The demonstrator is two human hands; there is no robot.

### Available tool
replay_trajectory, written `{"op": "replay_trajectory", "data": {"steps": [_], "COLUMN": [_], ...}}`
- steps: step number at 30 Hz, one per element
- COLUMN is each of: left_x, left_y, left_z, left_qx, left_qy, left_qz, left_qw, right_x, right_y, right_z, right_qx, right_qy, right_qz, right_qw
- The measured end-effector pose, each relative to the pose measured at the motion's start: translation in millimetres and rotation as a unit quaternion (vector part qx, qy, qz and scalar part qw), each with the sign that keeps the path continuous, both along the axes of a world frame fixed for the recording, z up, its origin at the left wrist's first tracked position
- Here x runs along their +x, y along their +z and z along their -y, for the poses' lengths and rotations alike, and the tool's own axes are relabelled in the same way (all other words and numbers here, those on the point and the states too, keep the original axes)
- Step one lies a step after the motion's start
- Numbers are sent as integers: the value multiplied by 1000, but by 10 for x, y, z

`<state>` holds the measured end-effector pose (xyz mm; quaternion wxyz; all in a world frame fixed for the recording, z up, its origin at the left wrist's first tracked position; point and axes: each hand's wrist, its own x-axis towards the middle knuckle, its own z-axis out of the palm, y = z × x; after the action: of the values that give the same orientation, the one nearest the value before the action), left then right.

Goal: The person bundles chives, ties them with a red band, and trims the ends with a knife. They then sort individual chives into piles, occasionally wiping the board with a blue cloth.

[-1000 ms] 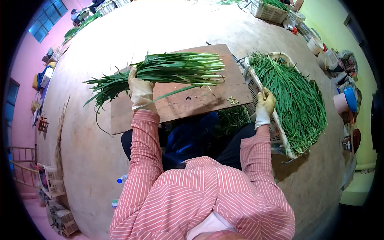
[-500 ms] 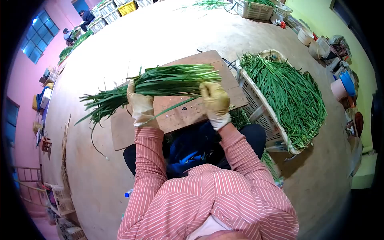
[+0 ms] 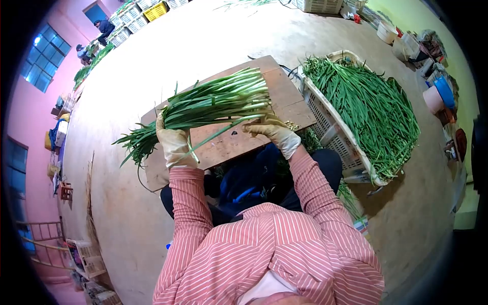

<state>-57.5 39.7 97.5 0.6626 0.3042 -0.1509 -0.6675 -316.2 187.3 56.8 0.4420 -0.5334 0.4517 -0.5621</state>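
A thick bunch of garlic chives (image 3: 218,99), green leaves to the left and pale stalk ends to the right, lies across a wooden board (image 3: 218,152) in front of me. My left hand (image 3: 173,140), in a pale glove, is closed around its leafy half. One loose stalk angles down from the bunch toward my left wrist. My gloved right hand (image 3: 274,133) is just below the pale stalk ends, fingers stretched leftward and apart; whether they touch the lowest stalks is hard to tell.
At the right of the board stands a white plastic crate (image 3: 333,124) heaped with cut greens (image 3: 366,117). Small scraps lie on the board. Buckets (image 3: 433,101) line the right wall. Stacked crates (image 3: 136,23) and two people are in the far left background.
The bunch has shifted down onto the board, its stalk ends fanned wider. My right hand has moved slightly down, from a closed fist to stretched fingers. My left hand keeps its grip.
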Motion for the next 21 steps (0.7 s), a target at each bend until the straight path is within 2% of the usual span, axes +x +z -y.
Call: {"op": "replay_trajectory", "data": {"steps": [1,2,4,5,7,8,9,10,11,12,13,14,15,16,18,20,21], "left_x": [21,58,131,209,344,422,494,539,584,626,662,676,655,631,543,543,537], "left_y": [-41,-65,-59,-135,-218,-253,-293,-316,-316,-339,-373,-416,-397,-375,-316,-330,-293], "left_z": [7,-2,-54,-11,44,53,56,56,42,69,104,132,128,81,41,46,2], "left_qx": [-22,-43,-34,-46,-47,-46,-60,-73,-72,-72,-92,-112,-102,-100,-133,-155,-170], "left_qy": [-10,-19,-23,-8,15,17,24,29,34,35,15,-4,14,15,-1,-14,-31], "left_qz": [0,0,3,-28,-69,-69,-63,-56,-63,-64,-91,-120,-126,-125,-116,-129,-124], "left_qw": [1000,999,999,999,996,996,996,995,995,995,991,986,987,987,984,979,977], "right_x": [47,21,-113,-114,-355,-465,-687,-875,-1127,-1096,-1057,-988,-760,-536,-178,42,68], "right_y": [200,264,347,420,382,413,175,48,-374,-341,-319,-293,41,416,309,168,369], "right_z": [-9,-41,-130,-191,-391,-497,-518,-573,-566,-533,-542,-560,-588,-627,-522,-391,-485], "right_qx": [80,80,148,164,116,108,107,173,207,222,223,181,137,210,64,-38,114], "right_qy": [85,87,34,-29,-96,-146,-172,-147,-192,-220,-220,-188,-152,-83,-44,-103,-82], "right_qz": [91,94,155,189,136,168,162,127,-160,-433,-434,-319,-197,-154,-29,-101,0], "right_qw": [989,989,976,968,979,969,966,966,946,845,845,911,959,962,997,989,990]}}
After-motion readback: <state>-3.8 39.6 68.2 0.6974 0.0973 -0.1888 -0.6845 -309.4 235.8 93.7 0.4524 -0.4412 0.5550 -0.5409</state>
